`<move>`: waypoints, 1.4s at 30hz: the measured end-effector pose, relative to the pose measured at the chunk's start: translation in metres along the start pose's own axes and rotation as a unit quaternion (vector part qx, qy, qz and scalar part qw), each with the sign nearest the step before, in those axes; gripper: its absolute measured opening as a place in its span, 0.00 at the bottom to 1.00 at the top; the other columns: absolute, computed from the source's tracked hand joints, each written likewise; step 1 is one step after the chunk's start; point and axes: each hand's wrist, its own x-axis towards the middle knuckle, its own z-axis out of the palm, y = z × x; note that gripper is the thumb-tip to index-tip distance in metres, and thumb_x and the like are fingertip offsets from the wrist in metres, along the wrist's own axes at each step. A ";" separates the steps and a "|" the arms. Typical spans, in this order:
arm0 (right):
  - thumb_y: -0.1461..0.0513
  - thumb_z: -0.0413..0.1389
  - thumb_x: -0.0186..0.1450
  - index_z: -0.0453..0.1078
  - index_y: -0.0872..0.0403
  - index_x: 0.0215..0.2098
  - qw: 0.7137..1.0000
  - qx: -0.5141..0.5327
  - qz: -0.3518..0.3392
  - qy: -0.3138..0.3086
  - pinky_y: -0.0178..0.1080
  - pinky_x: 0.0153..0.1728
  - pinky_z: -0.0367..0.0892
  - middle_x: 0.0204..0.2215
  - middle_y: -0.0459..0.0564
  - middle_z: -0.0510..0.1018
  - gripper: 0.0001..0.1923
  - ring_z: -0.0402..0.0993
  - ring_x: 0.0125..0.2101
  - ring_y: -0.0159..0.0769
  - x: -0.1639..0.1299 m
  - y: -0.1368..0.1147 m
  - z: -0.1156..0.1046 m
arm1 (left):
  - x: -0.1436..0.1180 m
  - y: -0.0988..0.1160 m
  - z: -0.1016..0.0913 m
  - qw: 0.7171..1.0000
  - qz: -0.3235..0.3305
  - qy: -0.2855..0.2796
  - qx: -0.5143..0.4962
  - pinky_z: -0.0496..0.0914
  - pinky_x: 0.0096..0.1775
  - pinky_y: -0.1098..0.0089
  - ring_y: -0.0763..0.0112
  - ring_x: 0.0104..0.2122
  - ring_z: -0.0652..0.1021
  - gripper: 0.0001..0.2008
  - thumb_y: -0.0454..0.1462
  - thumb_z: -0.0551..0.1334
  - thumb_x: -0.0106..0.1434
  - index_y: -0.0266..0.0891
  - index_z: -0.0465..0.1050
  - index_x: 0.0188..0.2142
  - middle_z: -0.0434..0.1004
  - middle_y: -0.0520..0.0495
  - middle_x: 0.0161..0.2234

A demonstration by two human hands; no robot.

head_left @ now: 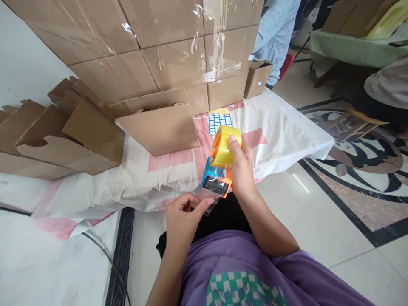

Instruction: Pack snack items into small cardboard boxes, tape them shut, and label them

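My right hand (242,163) is wrapped round a tape dispenser (216,180) with a blue and orange frame, its thumb lying on the yellow roll of tape (227,146). Below the dispenser's black roller, a loose end of clear tape (213,205) hangs down. My left hand (188,212) pinches the edge of that clear tape between thumb and fingers. Both hands are in front of my body, at the near edge of the cloth-covered table. Behind them a flat, folded cardboard box (159,129) leans on the table, beside a sheet of blue-bordered labels (219,121).
Tall stacked cartons (174,63) wrapped in clear film stand at the back. Open boxes (70,140) crowd the left end of the table. A small open carton (256,78) stands at the right back, near a person in a light blue sleeve (276,34). Another person sits far right by a wooden stool (360,121).
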 end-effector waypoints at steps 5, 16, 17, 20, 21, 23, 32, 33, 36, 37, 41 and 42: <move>0.41 0.57 0.64 0.69 0.51 0.36 0.997 0.037 0.059 -0.041 0.42 0.28 0.74 0.28 0.50 0.79 0.22 0.80 0.32 0.44 -0.002 0.006 0.003 | 0.005 -0.010 0.003 1.000 0.006 -0.011 -0.029 0.60 0.23 0.74 0.77 0.19 0.66 0.20 0.46 0.72 0.52 0.38 0.66 0.17 0.69 0.54 0.16; 0.39 0.57 0.63 0.69 0.50 0.36 0.993 0.059 0.097 -0.025 0.45 0.30 0.74 0.25 0.49 0.79 0.24 0.79 0.28 0.45 0.004 0.025 -0.001 | 0.014 -0.013 0.011 0.998 0.014 0.002 -0.055 0.58 0.23 0.75 0.78 0.20 0.61 0.20 0.43 0.71 0.53 0.39 0.63 0.16 0.61 0.57 0.15; 0.39 0.57 0.63 0.69 0.50 0.36 0.994 0.060 0.094 -0.013 0.46 0.31 0.74 0.26 0.49 0.79 0.23 0.79 0.30 0.46 0.005 0.026 -0.002 | 0.015 -0.013 0.011 0.999 0.014 0.006 -0.050 0.57 0.23 0.75 0.78 0.20 0.60 0.20 0.42 0.71 0.53 0.39 0.63 0.16 0.61 0.57 0.15; 0.42 0.59 0.63 0.70 0.50 0.35 0.994 0.068 0.091 0.004 0.47 0.33 0.75 0.26 0.50 0.79 0.21 0.80 0.33 0.48 0.007 0.026 -0.003 | 0.016 -0.012 0.013 0.999 0.014 0.005 -0.043 0.56 0.24 0.75 0.78 0.20 0.59 0.20 0.42 0.70 0.54 0.39 0.62 0.16 0.59 0.57 0.15; 0.43 0.59 0.63 0.70 0.50 0.34 0.993 0.072 0.090 0.005 0.48 0.33 0.76 0.26 0.50 0.79 0.20 0.80 0.33 0.48 0.007 0.026 -0.003 | 0.017 -0.012 0.014 0.999 0.013 0.003 -0.043 0.55 0.24 0.75 0.78 0.20 0.58 0.21 0.42 0.71 0.53 0.39 0.62 0.16 0.58 0.58 0.15; 0.44 0.60 0.63 0.71 0.51 0.33 0.993 0.077 0.088 0.003 0.48 0.34 0.76 0.26 0.50 0.80 0.19 0.80 0.34 0.48 0.008 0.025 -0.002 | 0.017 -0.012 0.014 0.999 0.011 -0.003 -0.047 0.54 0.24 0.75 0.79 0.20 0.57 0.21 0.42 0.71 0.53 0.39 0.61 0.16 0.57 0.58 0.15; 0.41 0.59 0.61 0.70 0.51 0.32 0.994 0.046 0.097 0.036 0.45 0.29 0.74 0.22 0.48 0.77 0.22 0.78 0.27 0.44 0.009 0.034 0.002 | 0.029 -0.025 0.013 0.992 0.002 -0.053 -0.114 0.57 0.23 0.74 0.78 0.19 0.60 0.23 0.45 0.71 0.51 0.40 0.59 0.16 0.61 0.57 0.14; 0.41 0.60 0.61 0.70 0.51 0.32 0.994 0.042 0.094 0.039 0.45 0.29 0.74 0.22 0.48 0.77 0.22 0.78 0.27 0.44 0.009 0.035 0.002 | 0.029 -0.025 0.012 0.993 0.001 -0.049 -0.105 0.57 0.23 0.74 0.78 0.19 0.60 0.22 0.45 0.71 0.51 0.40 0.60 0.16 0.61 0.57 0.15; 0.42 0.60 0.61 0.70 0.51 0.33 0.995 0.041 0.083 0.031 0.44 0.29 0.74 0.22 0.47 0.76 0.21 0.78 0.28 0.44 0.009 0.033 0.002 | 0.024 -0.021 0.008 0.999 0.006 -0.022 -0.037 0.56 0.24 0.74 0.78 0.19 0.60 0.21 0.45 0.70 0.53 0.39 0.62 0.16 0.60 0.57 0.15; 0.43 0.60 0.62 0.70 0.51 0.34 0.996 0.044 0.076 0.023 0.43 0.29 0.74 0.22 0.47 0.76 0.20 0.79 0.28 0.44 0.008 0.031 0.002 | 0.022 -0.019 0.007 1.000 0.011 -0.009 -0.008 0.55 0.24 0.74 0.78 0.20 0.59 0.21 0.45 0.70 0.54 0.39 0.62 0.16 0.60 0.57 0.15; 0.48 0.60 0.64 0.70 0.51 0.36 0.999 0.051 0.014 0.001 0.41 0.31 0.75 0.25 0.46 0.77 0.16 0.80 0.30 0.42 0.000 0.019 0.004 | 0.019 -0.017 0.002 0.999 0.017 0.015 0.035 0.55 0.24 0.75 0.79 0.20 0.59 0.19 0.43 0.69 0.55 0.38 0.63 0.16 0.60 0.57 0.15; 0.48 0.60 0.64 0.70 0.51 0.35 0.999 0.051 -0.001 -0.002 0.41 0.31 0.75 0.25 0.46 0.77 0.15 0.80 0.30 0.41 -0.002 0.016 0.004 | 0.019 -0.018 0.002 1.000 0.012 0.006 0.020 0.55 0.23 0.75 0.79 0.20 0.59 0.19 0.43 0.69 0.54 0.38 0.63 0.17 0.60 0.57 0.15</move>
